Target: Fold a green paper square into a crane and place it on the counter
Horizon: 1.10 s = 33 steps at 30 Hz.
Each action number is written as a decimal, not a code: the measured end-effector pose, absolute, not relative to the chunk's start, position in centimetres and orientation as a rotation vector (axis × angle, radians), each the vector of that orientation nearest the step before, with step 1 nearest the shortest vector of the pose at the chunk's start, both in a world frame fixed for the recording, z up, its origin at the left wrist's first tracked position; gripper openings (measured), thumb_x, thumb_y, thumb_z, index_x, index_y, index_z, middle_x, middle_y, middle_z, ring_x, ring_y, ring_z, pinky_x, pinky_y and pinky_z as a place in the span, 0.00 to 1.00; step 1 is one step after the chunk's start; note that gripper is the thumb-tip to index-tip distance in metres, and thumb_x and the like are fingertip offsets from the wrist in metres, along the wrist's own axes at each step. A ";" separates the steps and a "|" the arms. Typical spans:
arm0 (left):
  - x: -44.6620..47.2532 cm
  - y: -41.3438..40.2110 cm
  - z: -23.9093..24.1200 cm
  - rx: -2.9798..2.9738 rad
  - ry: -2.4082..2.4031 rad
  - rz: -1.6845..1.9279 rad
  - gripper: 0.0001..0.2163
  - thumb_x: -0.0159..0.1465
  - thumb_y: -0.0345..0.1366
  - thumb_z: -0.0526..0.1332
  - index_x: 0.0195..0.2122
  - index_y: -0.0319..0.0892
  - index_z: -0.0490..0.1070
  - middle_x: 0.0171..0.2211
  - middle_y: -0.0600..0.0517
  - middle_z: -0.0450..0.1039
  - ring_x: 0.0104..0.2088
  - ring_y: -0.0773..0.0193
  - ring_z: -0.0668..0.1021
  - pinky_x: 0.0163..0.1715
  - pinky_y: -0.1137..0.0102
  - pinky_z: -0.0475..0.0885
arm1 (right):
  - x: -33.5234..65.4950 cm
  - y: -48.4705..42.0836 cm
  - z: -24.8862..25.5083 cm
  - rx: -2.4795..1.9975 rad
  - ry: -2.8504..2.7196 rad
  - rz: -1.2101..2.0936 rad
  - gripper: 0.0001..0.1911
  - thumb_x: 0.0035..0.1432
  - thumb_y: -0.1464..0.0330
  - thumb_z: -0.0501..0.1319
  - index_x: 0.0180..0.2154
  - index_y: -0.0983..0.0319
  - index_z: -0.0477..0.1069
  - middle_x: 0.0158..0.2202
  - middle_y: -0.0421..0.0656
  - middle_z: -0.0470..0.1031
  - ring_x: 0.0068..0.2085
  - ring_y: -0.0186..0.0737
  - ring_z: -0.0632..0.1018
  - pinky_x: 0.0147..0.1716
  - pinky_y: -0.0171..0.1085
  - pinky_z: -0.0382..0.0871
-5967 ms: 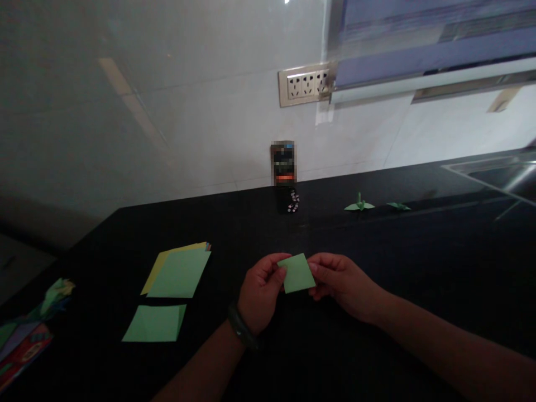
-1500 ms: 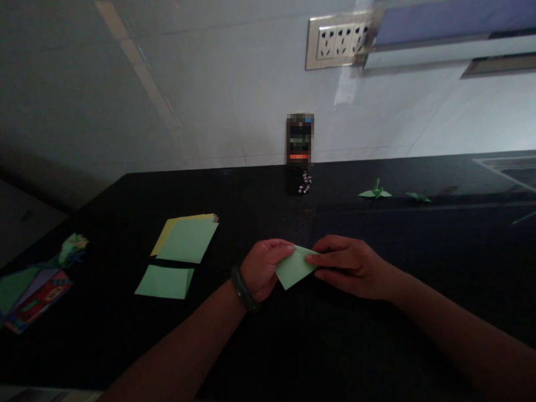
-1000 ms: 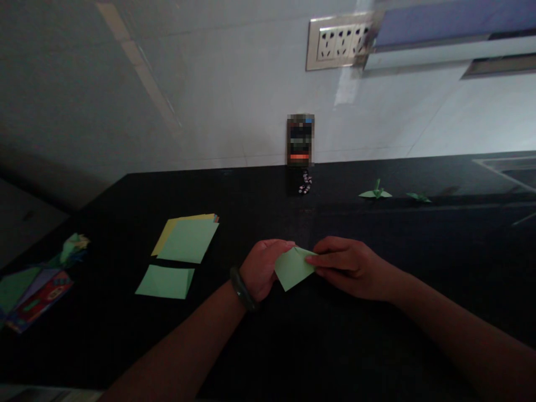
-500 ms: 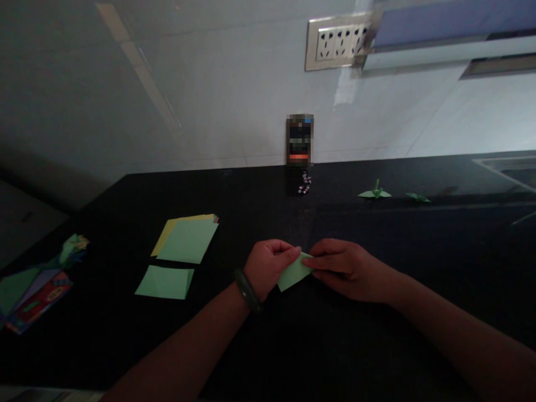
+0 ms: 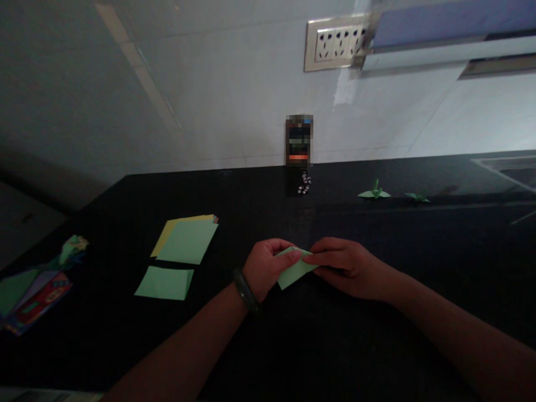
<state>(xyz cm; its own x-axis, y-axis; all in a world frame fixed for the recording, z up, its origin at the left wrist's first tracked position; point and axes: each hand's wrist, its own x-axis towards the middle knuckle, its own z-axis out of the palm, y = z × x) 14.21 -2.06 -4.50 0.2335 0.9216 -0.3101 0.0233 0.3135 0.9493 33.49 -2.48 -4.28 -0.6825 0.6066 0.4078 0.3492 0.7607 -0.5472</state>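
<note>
Between my hands is a small folded piece of light green paper (image 5: 293, 273), held just above or on the dark countertop; I cannot tell which. My left hand (image 5: 268, 268), with a dark bangle at the wrist, grips its left side, thumb on top and fingers behind. My right hand (image 5: 345, 265) pinches the right corner between thumb and fingertips. Part of the paper's far edge is hidden by the fingers. To the left lie a stack of square papers (image 5: 188, 243), green over yellow, and a separate creased green sheet (image 5: 163, 283).
A phone (image 5: 299, 139) with a beaded strap (image 5: 304, 183) leans on the tiled wall. Two folded green paper cranes (image 5: 376, 193) (image 5: 417, 197) sit at the back right. Colourful paper packaging (image 5: 39, 304) lies at far left. A socket panel (image 5: 337, 43) is on the wall.
My left thumb now lies over the paper, with more of its far edge showing above. The right corner reaches slightly further right. Both hands have barely shifted.
</note>
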 end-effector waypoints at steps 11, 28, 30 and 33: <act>14.0 -2.0 -4.6 1.034 1.107 0.816 0.12 0.45 0.31 0.67 0.31 0.38 0.72 0.26 0.53 0.72 0.23 0.70 0.70 0.26 0.73 0.64 | 33.4 -2.7 -4.6 -1.048 -2.157 0.613 0.11 0.60 0.70 0.51 0.41 0.61 0.70 0.29 0.41 0.75 0.29 0.32 0.75 0.28 0.31 0.69; 13.6 -1.5 -4.1 0.686 0.930 0.911 0.22 0.45 0.31 0.69 0.42 0.39 0.67 0.29 0.51 0.74 0.25 0.67 0.75 0.26 0.72 0.68 | 34.7 -2.0 -4.4 -0.733 -2.263 -0.021 0.11 0.54 0.75 0.58 0.37 0.58 0.73 0.51 0.46 0.67 0.50 0.46 0.68 0.47 0.49 0.66; 13.6 -1.5 -4.0 0.590 0.809 0.985 0.20 0.48 0.40 0.67 0.41 0.39 0.68 0.32 0.49 0.75 0.30 0.64 0.77 0.30 0.70 0.70 | 34.6 -2.0 -4.4 -0.756 -2.200 -0.147 0.13 0.53 0.76 0.59 0.40 0.58 0.72 0.48 0.46 0.71 0.48 0.45 0.70 0.45 0.48 0.68; 13.8 -1.8 -4.1 0.598 0.677 0.960 0.20 0.50 0.47 0.65 0.37 0.36 0.71 0.35 0.44 0.76 0.38 0.58 0.77 0.35 0.68 0.71 | 34.5 -2.2 -4.4 -0.778 -2.171 -0.275 0.15 0.51 0.77 0.60 0.42 0.60 0.71 0.45 0.47 0.73 0.47 0.46 0.71 0.44 0.48 0.70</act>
